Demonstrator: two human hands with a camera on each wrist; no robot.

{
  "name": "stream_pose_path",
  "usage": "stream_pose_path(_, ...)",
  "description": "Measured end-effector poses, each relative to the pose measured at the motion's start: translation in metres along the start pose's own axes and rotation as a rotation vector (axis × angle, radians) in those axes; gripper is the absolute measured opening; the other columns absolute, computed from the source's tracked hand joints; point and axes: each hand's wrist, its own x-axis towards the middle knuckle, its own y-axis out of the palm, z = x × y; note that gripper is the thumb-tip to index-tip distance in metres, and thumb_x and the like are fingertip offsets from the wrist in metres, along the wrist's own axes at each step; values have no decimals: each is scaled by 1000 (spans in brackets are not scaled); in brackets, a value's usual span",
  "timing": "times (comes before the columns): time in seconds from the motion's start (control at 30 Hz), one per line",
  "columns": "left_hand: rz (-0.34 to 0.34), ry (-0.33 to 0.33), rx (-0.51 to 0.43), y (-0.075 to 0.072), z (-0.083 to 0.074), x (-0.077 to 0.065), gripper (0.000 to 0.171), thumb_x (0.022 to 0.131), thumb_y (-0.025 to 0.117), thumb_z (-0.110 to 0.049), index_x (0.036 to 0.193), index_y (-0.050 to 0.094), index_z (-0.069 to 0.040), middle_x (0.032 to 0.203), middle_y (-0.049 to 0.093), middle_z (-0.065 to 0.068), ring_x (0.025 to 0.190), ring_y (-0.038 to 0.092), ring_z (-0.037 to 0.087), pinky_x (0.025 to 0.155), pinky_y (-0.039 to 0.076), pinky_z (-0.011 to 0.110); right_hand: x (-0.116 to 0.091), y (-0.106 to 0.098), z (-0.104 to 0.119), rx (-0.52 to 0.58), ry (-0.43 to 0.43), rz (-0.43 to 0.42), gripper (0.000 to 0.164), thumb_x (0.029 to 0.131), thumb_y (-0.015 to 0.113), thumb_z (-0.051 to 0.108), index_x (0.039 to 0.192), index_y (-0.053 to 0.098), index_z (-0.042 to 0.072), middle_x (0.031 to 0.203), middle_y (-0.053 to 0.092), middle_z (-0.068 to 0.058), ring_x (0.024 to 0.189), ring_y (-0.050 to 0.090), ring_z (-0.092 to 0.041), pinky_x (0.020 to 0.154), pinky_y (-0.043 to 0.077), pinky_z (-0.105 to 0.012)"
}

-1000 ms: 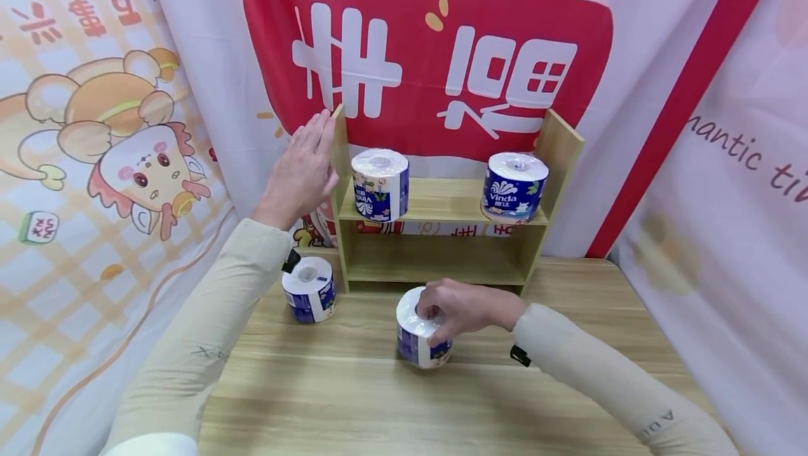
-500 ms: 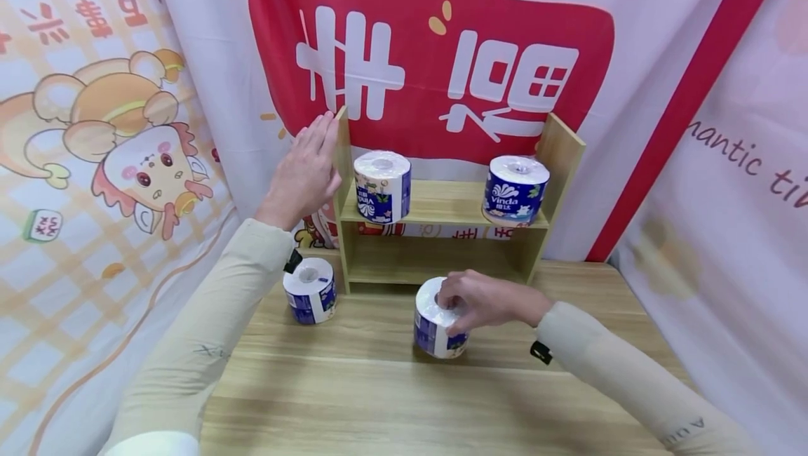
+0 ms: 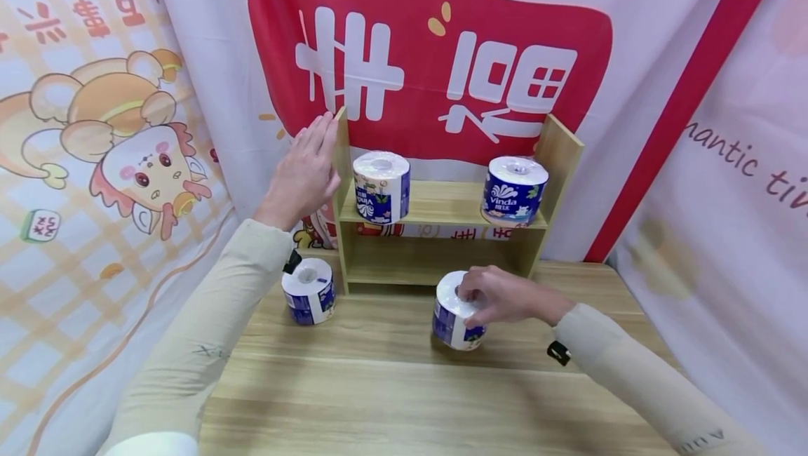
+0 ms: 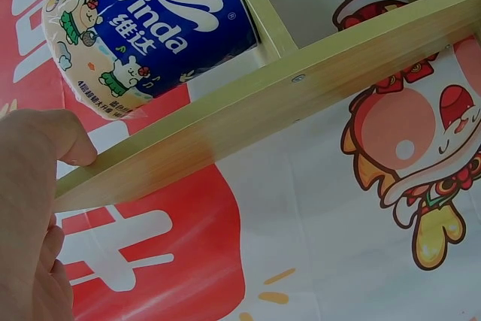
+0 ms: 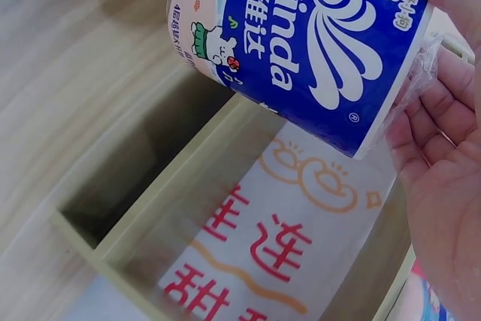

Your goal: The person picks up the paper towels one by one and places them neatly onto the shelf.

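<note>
Paper roll (image 3: 452, 316), held | hollow cylinder, crinkled clear wrap | shelf (image 3: 435, 259), wood-grained boards

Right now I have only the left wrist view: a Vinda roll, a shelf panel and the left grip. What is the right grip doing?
Observer: The right grip holds a toilet roll in front of the wooden shelf.
Reviewer: Does anything share the level with the roll I can see?
Observer: Yes, a second roll stands at the other end of the top board, by the right side panel.
Reviewer: Is my view missing anything on the left?
Observer: Yes, another roll stands on the table, just left of the shelf.
</note>
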Motion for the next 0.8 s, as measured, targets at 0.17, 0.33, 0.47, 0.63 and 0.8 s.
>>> stream_pose_path(0.17, -12, 7, 1, 0, 0, -1, 84, 100, 63, -18, 168, 17, -1, 176, 23, 20, 163, 25, 37, 133, 26, 52, -6, -6, -7, -9, 20, -26, 29, 83, 90, 27, 103, 73, 13, 103, 69, 1, 95, 61, -12, 81, 60, -24)
stream_pose_path(0.33, -13, 6, 4, 0, -1, -1, 85, 99, 66, -18, 167, 19, 0, 175, 24, 19, 163, 26, 38, 132, 27, 52, -10, -11, -12, -21, 67, -36, 31, 85, 89, 29, 106, 75, 12, 107, 70, -1, 97, 62, -13, 83, 61, -27)
stream_pose_path(0.47, -13, 6, 11, 1, 0, -1, 86, 97, 68, -18, 167, 20, 0, 175, 25, 19, 163, 26, 38, 132, 28, 52, -11, -15, -18, -38, 66, -71, 31, 83, 90, 28, 105, 76, 11, 105, 71, -1, 96, 63, -12, 83, 60, -27)
stream_pose_path(0.63, -21, 12, 21, 2, 0, -1, 85, 97, 68, -17, 166, 22, 0, 174, 26, 20, 162, 27, 38, 132, 28, 52, -13, -21, -23, -34, 75, -103, 31, 84, 90, 25, 108, 77, 10, 107, 73, -3, 97, 65, -14, 83, 62, -30)
stream_pose_path(0.8, -25, 11, 18, 1, 0, -1, 86, 97, 69, -17, 166, 22, 0, 175, 25, 19, 163, 26, 37, 132, 27, 51, -12, -26, -26, -31, 93, -105, 32, 85, 89, 24, 111, 77, 8, 109, 73, -5, 98, 66, -16, 85, 63, -32)
